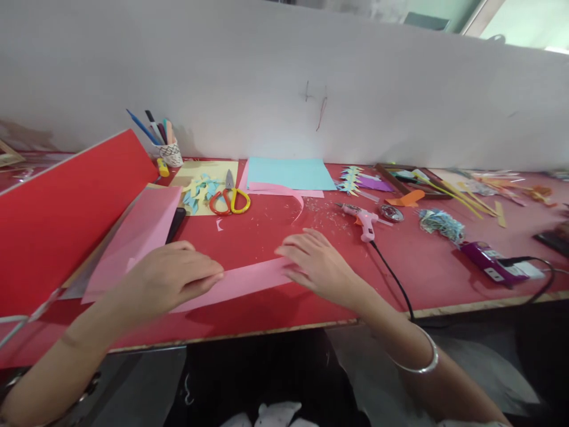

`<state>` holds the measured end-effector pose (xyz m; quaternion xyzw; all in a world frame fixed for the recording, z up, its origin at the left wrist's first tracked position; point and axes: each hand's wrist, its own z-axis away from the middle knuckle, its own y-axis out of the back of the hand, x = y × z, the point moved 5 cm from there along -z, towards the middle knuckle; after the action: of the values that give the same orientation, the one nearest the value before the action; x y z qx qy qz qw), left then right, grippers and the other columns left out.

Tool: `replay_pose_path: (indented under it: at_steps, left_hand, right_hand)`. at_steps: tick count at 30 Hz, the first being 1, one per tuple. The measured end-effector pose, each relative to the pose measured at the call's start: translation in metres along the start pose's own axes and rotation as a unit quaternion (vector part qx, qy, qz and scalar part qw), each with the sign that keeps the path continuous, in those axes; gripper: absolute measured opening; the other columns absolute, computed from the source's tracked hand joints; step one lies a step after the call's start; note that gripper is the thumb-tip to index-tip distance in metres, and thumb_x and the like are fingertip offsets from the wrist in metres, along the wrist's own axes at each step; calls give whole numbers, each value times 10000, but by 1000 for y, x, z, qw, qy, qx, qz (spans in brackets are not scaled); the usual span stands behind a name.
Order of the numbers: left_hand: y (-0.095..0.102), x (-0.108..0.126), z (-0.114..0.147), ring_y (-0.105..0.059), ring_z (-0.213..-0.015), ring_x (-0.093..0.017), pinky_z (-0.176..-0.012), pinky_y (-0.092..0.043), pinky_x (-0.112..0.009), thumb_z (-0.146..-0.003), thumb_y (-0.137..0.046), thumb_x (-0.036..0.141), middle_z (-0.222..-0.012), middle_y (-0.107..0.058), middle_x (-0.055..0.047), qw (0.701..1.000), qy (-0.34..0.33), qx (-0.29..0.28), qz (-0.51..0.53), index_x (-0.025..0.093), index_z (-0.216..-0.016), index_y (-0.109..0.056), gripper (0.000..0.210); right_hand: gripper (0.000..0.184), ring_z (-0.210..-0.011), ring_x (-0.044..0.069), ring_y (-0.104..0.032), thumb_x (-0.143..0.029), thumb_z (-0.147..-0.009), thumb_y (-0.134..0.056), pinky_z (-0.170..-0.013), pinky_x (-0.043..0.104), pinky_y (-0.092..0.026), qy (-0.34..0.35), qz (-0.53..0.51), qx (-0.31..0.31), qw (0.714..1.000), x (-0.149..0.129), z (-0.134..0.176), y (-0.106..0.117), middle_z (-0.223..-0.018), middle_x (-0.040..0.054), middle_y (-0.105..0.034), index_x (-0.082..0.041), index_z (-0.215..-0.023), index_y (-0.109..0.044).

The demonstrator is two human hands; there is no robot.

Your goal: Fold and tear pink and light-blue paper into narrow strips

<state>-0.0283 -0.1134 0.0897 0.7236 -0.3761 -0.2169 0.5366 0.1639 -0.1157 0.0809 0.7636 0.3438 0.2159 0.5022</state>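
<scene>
A long pink paper strip point(249, 281) stretches between my two hands, low over the front of the red table point(275, 314). My left hand point(173, 276) pinches it along the upper edge, with part of the strip running on below the hand. At the strip's right end, my right hand point(313, 258) holds it between thumb and fingers. Just beyond the right hand lies a thin curled pink strip point(293, 196). Scissors point(230, 198) with red and yellow handles rest on a pale yellow sheet point(186, 173) farther back.
A pink glue gun point(367, 222) with a black cord lies right of my hands. Light blue paper point(291, 174) lies at the back. A red board point(75, 213) leans at the left beside pink sheets point(137, 237). A pen cup point(171, 154) stands behind. A purple power strip point(491, 264) sits at the right.
</scene>
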Motion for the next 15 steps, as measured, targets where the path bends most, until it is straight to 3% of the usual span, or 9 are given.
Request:
replay_pose_path:
  at_steps: [3, 6, 10, 15]
  left_hand:
    - [1, 9, -7, -497, -514, -95, -523, -328, -232, -891, -272, 329, -560, -599, 48, 998, -37, 22, -39, 216, -640, -583, 415]
    - [-3, 22, -16, -502, -514, -99, -541, -335, -242, -899, -253, 245, -592, -617, 42, 993, -71, 54, -77, 205, -739, -585, 371]
    - [-10, 43, -30, -415, -438, -100, -501, -296, -254, -869, -303, 147, -489, -536, 49, 977, -144, 90, -131, 186, -617, -511, 330]
    - [-12, 53, -35, -374, -425, -98, -489, -271, -257, -848, -359, 126, -460, -470, 51, 959, -175, 127, -183, 180, -564, -445, 302]
  right_hand:
    - [294, -665, 113, -511, -220, -894, -334, -762, 270, -327, -5, 3, -29, 1000, -2, -4, -10, -741, 23, -600, -165, -751, -585]
    - [309, -564, 92, -463, -233, -897, -344, -622, 239, -300, 20, -34, -40, 998, -10, -7, -14, -660, 0, -581, -161, -708, -578]
    - [326, -510, 79, -421, -275, -895, -356, -588, 219, -286, 10, -97, -26, 995, -20, -14, -13, -583, -17, -551, -160, -666, -557]
    - [322, -485, 75, -365, -278, -876, -390, -527, 196, -264, -41, -175, -27, 983, -19, -16, -14, -495, -41, -449, -161, -593, -488]
